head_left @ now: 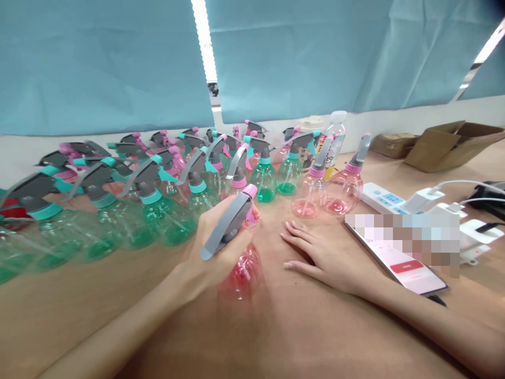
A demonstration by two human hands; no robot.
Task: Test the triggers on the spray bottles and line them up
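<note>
My left hand (215, 252) is wrapped round the neck of a red spray bottle (240, 276) with a grey trigger head and pink nozzle. The bottle stands upright, or nearly so, at the middle of the table (300, 337); my fingers hide its collar. Flat on the tabletop, fingers apart, my right hand (315, 255) lies just right of that bottle and holds nothing. Behind my left hand are more spray bottles, among them a green one with a turquoise collar (168, 221). Two red ones with pink collars stand beyond my right hand, including this tilted-looking bottle (343, 189).
Rows of green and red spray bottles fill the left and back. A phone (418, 273) lies right of my right hand, by a power strip (381, 197) with white chargers and cables. A clear drink bottle (337, 131) and an open cardboard box (445, 150) stand at the back.
</note>
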